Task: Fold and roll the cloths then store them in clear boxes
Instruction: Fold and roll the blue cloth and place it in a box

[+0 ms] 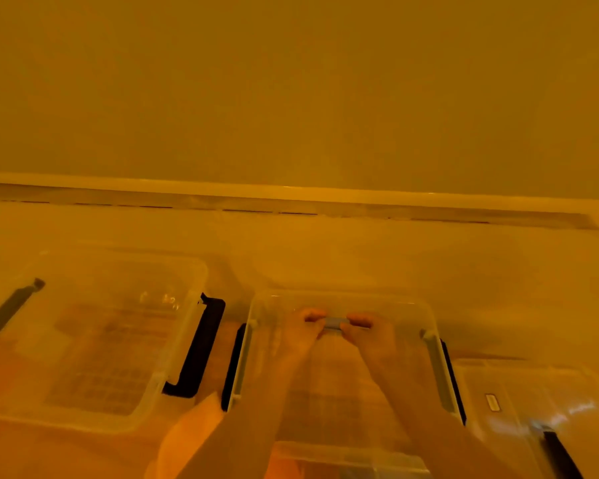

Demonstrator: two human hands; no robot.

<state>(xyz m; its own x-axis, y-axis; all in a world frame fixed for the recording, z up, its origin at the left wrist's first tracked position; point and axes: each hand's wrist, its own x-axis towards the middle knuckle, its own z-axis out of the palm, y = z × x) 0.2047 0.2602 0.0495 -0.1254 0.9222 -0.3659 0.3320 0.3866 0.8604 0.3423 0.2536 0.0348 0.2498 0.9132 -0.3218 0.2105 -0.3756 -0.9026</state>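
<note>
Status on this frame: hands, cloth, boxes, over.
Left hand and right hand both pinch a small grey roll inside the middle clear box. Nothing blocking.

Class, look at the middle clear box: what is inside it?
Inside the middle clear box, the left hand and right hand together grip a small grey object. The arms cover much of its floor.

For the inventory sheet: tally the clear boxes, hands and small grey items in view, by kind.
Clear boxes: 3 (left box, middle box, right box)
Hands: 2 (left hand, right hand)
Grey piece held between the hands: 1
Total: 6
</note>
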